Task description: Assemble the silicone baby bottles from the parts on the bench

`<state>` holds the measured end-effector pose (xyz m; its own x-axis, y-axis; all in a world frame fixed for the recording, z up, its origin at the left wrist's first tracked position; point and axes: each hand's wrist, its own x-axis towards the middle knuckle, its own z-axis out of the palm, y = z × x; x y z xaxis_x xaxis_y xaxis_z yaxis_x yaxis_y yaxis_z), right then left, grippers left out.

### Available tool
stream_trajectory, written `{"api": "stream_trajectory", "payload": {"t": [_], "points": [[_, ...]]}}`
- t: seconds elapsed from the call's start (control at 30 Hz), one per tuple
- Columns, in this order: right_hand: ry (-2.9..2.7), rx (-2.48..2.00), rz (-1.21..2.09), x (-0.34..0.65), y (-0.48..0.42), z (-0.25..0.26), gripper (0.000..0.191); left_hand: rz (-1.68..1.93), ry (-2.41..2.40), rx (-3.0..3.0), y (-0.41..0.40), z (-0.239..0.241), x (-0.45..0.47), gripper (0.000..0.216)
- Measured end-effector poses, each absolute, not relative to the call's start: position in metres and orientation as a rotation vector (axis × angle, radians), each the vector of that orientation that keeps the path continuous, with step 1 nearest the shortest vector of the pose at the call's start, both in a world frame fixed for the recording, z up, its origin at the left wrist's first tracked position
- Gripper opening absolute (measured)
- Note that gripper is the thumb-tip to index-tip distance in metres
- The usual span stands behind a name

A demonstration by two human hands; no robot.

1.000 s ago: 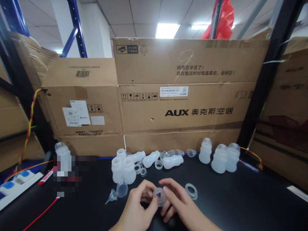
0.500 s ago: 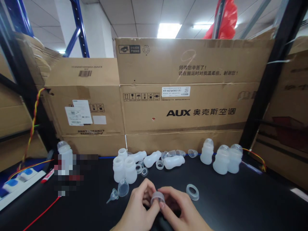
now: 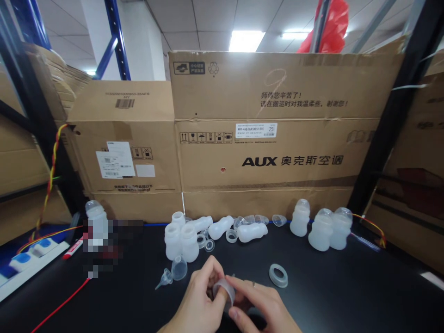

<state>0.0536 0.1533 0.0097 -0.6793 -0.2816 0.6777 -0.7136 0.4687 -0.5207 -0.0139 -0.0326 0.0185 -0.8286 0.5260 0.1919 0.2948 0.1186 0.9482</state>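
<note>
Both of my hands meet at the bottom middle over the black table [image 3: 347, 296]. My left hand [image 3: 199, 300] and my right hand [image 3: 258, 307] together pinch a small translucent plastic ring [image 3: 225, 290], tilted between the fingertips. A loose grey ring [image 3: 278, 275] lies just right of my right hand. A clear dome cap [image 3: 179, 268] and a small clear nipple [image 3: 164, 279] lie left of my left hand. Behind them stand and lie several translucent white baby bottles [image 3: 180, 241].
Three capped bottles [image 3: 324, 228] stand at the back right, one more [image 3: 95, 215] at the back left. Large cardboard boxes [image 3: 270, 152] wall off the table's far edge. A red marker [image 3: 72, 249], a red wire [image 3: 58, 311] and a white-blue power strip [image 3: 24, 261] lie left.
My hands have turned the ring and drawn it slightly down and toward me. My right hand has dropped lower under it. The view has shifted a little.
</note>
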Motion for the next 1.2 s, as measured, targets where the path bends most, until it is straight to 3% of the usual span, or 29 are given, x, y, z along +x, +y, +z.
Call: {"api": "stream_trajectory", "payload": {"t": [0.13,0.33,0.5,0.87,1.03,1.2], "points": [[-2.255,0.810,1.174,0.056,0.150,0.013,0.048,1.792,2.186,0.838,-0.033,0.020,-0.014,0.017],[-2.325,0.558,1.140,0.048,0.155,0.011,0.022,1.855,2.153,0.857,-0.027,0.017,-0.012,0.023],[-2.402,0.514,1.202,0.045,0.160,0.011,0.016,1.779,2.283,0.949,-0.026,0.009,-0.013,0.017],[-2.242,0.501,0.829,0.044,0.151,-0.012,0.008,1.458,2.501,1.332,-0.035,0.000,-0.020,0.013],[-2.282,0.558,0.850,0.044,0.167,0.001,0.008,1.186,2.988,1.998,-0.053,0.036,-0.029,0.013],[-2.309,0.562,0.950,0.042,0.186,0.013,0.033,0.548,3.879,1.560,-0.078,0.062,-0.065,0.021]]}}
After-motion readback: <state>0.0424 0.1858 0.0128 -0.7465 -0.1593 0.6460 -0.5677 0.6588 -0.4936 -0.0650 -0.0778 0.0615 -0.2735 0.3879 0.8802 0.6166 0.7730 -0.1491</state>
